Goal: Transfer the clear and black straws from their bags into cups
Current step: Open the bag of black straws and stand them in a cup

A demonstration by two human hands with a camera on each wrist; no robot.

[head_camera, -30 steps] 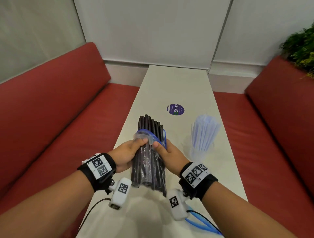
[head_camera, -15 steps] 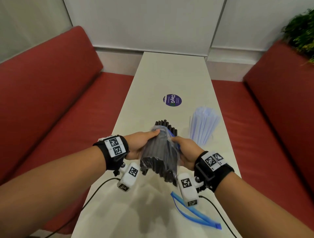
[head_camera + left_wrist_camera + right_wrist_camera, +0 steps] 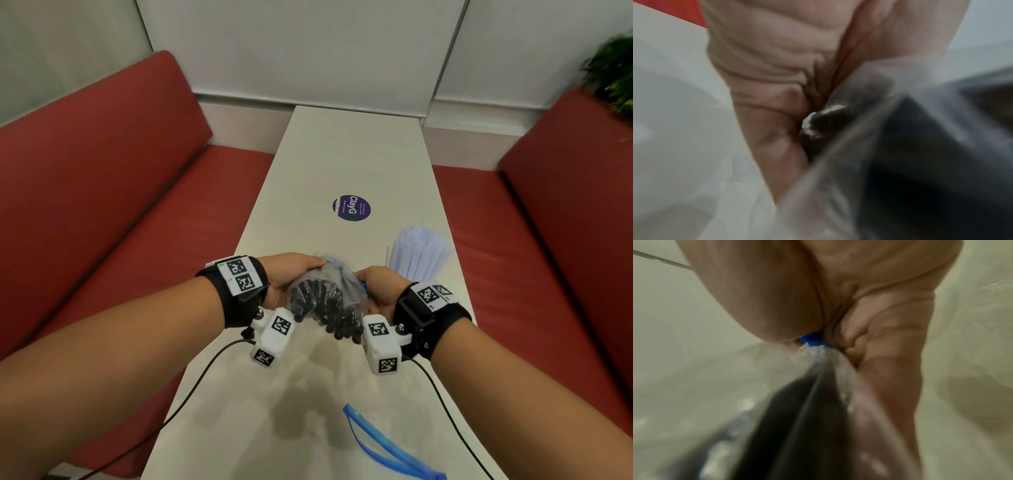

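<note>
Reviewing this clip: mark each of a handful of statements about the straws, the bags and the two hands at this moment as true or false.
1. Both hands hold the bag of black straws. True: left hand, right hand.
2. The clear straws lie flat on the table. False: they stand upright in a bunch.
3. A blue-edged empty bag lies on the table's near end. True.
4. The purple sticker is covered by the bag. False: it lies in plain view, farther along the table.

Glossy clear plastic bag point(image 3: 337, 284) – matt black straws point(image 3: 322, 308) – smooth table point(image 3: 342, 154).
</note>
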